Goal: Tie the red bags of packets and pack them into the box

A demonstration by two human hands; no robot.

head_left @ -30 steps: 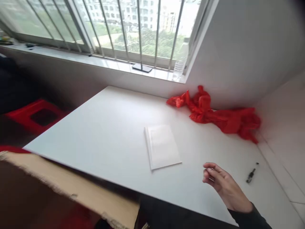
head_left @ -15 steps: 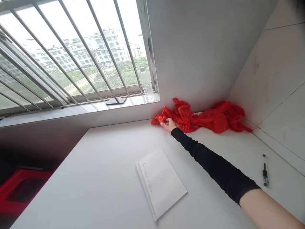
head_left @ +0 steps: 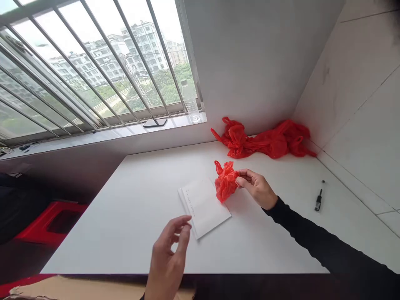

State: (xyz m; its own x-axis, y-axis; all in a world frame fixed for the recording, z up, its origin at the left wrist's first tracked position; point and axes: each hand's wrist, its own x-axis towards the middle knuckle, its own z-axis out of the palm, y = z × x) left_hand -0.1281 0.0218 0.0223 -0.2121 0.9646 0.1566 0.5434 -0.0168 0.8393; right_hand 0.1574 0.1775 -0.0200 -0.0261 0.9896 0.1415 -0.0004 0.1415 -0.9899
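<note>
My right hand (head_left: 254, 186) pinches a crumpled red plastic bag (head_left: 225, 183) and holds it up over the top right part of a white notebook (head_left: 206, 208). Some handwriting runs along the notebook's left side. My left hand (head_left: 170, 246) is raised near the lower left corner of the notebook, its fingers curved and apart with nothing between them. Behind, a heap of more red plastic bags (head_left: 268, 141) lies against the wall at the back of the white table (head_left: 125, 216).
A pen (head_left: 318, 202) lies at the right, its cap (head_left: 323, 181) apart from it. On the window sill stand a clear bottle (head_left: 190, 102) and a flat dark phone-like object (head_left: 155, 123). A red stool (head_left: 53, 225) and cardboard (head_left: 93, 287) are below the table's edges.
My right hand has drawn one red bag from the left end of the heap and brought it nearer, over the notebook. My left hand has come into view from below.
</note>
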